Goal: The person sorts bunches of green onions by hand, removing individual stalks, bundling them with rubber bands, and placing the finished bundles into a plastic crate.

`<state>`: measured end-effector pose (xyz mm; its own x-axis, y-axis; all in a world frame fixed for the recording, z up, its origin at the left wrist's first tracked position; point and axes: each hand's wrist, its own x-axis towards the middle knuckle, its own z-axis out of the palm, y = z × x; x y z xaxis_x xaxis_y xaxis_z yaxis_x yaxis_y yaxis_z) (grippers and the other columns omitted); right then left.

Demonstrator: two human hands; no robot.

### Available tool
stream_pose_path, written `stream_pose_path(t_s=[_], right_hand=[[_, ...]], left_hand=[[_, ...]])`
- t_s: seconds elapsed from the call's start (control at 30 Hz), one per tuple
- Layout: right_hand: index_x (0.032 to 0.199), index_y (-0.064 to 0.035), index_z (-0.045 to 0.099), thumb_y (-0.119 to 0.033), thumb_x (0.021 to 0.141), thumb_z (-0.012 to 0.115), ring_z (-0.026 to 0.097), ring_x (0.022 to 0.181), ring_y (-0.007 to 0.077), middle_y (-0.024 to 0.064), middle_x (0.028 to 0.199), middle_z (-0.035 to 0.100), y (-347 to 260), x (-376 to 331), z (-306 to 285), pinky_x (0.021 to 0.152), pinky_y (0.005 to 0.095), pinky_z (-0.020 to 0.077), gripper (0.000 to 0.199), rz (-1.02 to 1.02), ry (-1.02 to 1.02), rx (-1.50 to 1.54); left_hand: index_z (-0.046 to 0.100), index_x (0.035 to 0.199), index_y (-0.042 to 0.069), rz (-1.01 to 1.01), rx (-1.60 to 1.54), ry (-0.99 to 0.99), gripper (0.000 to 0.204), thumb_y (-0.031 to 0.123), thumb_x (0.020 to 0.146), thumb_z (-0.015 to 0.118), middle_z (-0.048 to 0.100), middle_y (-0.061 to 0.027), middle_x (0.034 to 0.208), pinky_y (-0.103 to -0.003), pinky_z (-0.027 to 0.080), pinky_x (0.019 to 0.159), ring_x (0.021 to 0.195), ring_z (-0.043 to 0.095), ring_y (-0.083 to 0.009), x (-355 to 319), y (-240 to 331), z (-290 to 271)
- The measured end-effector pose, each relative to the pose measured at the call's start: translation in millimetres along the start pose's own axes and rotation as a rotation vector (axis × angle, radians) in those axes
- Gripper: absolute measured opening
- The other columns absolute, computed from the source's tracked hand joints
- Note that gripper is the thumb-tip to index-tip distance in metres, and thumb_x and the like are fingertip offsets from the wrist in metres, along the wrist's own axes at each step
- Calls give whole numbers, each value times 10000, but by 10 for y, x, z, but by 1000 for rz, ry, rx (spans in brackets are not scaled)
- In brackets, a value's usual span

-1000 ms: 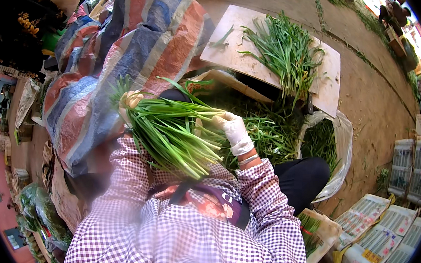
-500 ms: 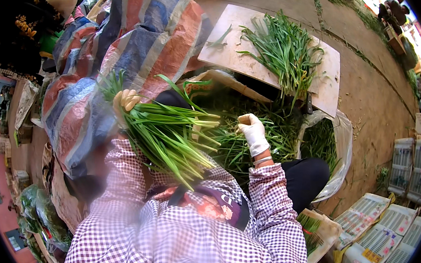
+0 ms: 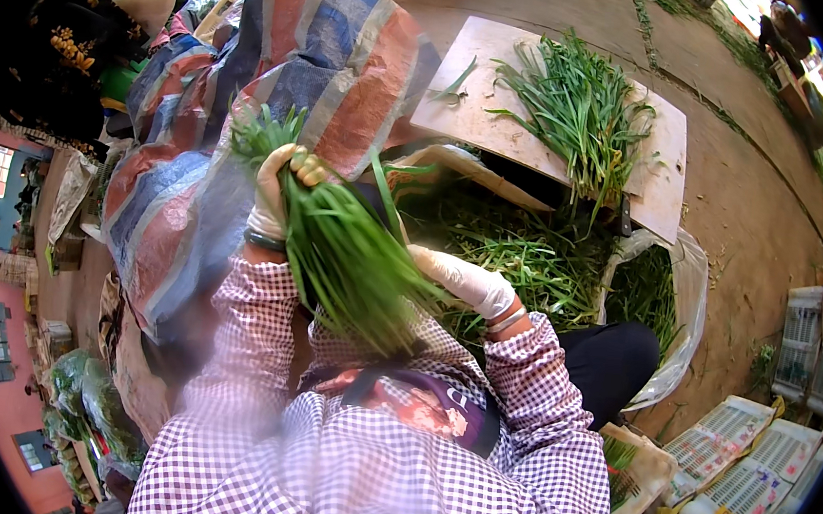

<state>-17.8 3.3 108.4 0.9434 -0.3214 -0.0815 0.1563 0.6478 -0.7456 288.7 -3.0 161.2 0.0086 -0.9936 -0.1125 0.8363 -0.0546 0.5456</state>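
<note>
My gloved left hand (image 3: 281, 182) is closed round the leafy upper part of a thick bunch of garlic chives (image 3: 353, 252). The pale stalk ends fan down toward my lap and are smeared by motion. My gloved right hand (image 3: 459, 273) reaches in from the right, with its fingers together at the bunch's right side. A stray chive leaf (image 3: 389, 198) sticks up from the bunch and runs down to those fingertips, which look pinched on it. Below and beyond my right hand lies a heap of loose green leaves (image 3: 527, 282).
Ahead, a pale board (image 3: 468, 56) bears another pile of greens (image 3: 580, 115), with a dark knife handle (image 3: 625, 217) at its near edge. A clear plastic bag (image 3: 693, 282) of leaves stands right. Striped sheeting (image 3: 281, 69) covers things at left. White crates (image 3: 718, 441) sit lower right.
My left hand has moved right and up, turning the bunch so its stalks point more downward. My right hand has come left from beyond the stalk ends to the bunch's side.
</note>
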Motion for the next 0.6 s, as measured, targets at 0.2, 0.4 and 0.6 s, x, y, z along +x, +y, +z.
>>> stream_pose_path(t_s=[0.2, 0.4, 0.6], right_hand=[[1449, 6, 322, -120, 850, 653, 507, 1155, 166, 79, 1324, 502, -7, 90, 63, 1009, 298, 405, 696, -241, 55, -75], [1304, 6, 481, -138, 787, 731, 589, 998, 142, 48, 1122, 626, -130, -3, -81, 865, 315, 496, 592, -284, 244, 64], [1213, -8, 582, -184, 850, 661, 612, 955, 149, 43, 1089, 654, 5, -73, -195, 838, 302, 495, 412, -283, 476, 201]], left_hand=[[559, 772, 112, 35, 294, 296, 178, 218, 872, 661, 567, -7, 698, -289, 498, 624, 632, 550, -141, 422, -330, 760], [590, 804, 116, -25, 341, 413, 156, 222, 841, 699, 583, 4, 675, -239, 479, 493, 563, 564, -120, 921, -1082, 1463], [612, 853, 91, -78, 401, 414, 129, 172, 823, 708, 583, -6, 662, -260, 460, 468, 532, 551, -136, 1409, -1716, 1380]])
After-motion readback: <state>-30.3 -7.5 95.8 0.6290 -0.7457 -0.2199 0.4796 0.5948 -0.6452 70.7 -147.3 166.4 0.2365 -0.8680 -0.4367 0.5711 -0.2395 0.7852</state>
